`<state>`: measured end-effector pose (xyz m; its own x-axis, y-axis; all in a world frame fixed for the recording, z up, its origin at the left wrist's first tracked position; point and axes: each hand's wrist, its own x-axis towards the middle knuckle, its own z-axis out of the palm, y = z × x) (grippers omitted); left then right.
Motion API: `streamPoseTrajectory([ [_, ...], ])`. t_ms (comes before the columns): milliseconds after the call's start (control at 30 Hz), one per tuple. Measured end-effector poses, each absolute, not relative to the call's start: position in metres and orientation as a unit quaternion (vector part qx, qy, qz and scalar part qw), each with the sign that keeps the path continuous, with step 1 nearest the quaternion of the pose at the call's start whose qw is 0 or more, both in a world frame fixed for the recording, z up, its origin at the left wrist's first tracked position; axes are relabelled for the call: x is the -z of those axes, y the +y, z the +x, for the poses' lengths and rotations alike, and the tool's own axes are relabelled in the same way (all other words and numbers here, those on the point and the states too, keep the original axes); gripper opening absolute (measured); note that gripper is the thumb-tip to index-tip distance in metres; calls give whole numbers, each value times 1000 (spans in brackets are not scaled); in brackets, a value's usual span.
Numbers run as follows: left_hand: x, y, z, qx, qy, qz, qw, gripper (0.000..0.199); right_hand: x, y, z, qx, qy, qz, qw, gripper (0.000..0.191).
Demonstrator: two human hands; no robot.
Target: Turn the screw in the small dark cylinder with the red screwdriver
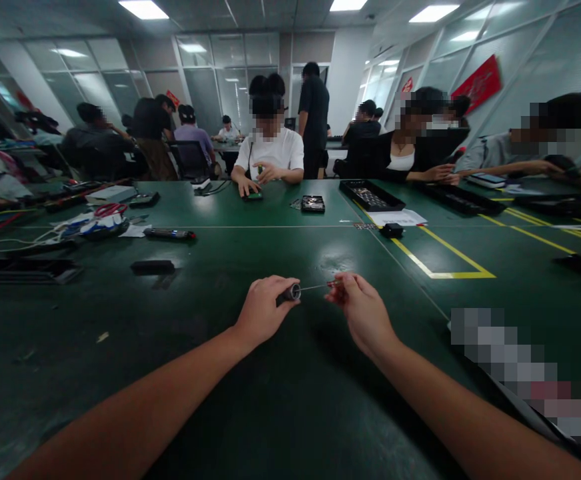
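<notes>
My left hand (pixel 265 308) is closed around a short dark cylinder (pixel 294 292), with its round, hollow-looking end facing right. In my right hand (pixel 363 310), thumb and fingers pinch a thin screwdriver (pixel 315 287) that shows red near the fingertips. Its slim metal shaft points left to the cylinder's end face. Whether the tip touches or goes inside is too small to tell. Both hands are just above the green tabletop (pixel 270 413). Most of the screwdriver's handle is hidden by my right fingers.
A black block (pixel 152 267) and a pen-like tool (pixel 170 234) lie to the left, by tangled cables (pixel 95 223). Ahead are a small black box (pixel 391 231), an open case (pixel 313 204) and a black tray (pixel 372 195). A person in white (pixel 269 157) works opposite.
</notes>
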<state>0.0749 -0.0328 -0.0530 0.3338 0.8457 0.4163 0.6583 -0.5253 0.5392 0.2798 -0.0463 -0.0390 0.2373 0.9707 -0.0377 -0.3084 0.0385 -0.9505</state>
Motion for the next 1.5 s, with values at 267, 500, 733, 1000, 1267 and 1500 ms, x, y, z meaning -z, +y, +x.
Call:
streamPoseTrajectory([
  [267, 56, -26, 70, -293, 490, 807, 152, 35, 38, -34, 291, -619, -244, -453, 594, 19],
  [500, 56, -29, 71, -316, 483, 800, 164, 37, 51, -35, 288, -493, -404, -464, 615, 29],
  [733, 55, -29, 71, -331, 467, 802, 170, 37, 49, -38, 285, -459, -445, -461, 616, 37],
  [1000, 56, -29, 72, -340, 464, 799, 175, 38, 46, -42, 284, -430, -472, -470, 610, 35],
  [1267, 56, -29, 72, -342, 466, 795, 185, 38, 45, -46, 284, -392, -512, -473, 600, 32],
  [1500, 55, -30, 72, -340, 470, 794, 181, 36, 41, -50, 283, -356, -545, -480, 588, 29],
])
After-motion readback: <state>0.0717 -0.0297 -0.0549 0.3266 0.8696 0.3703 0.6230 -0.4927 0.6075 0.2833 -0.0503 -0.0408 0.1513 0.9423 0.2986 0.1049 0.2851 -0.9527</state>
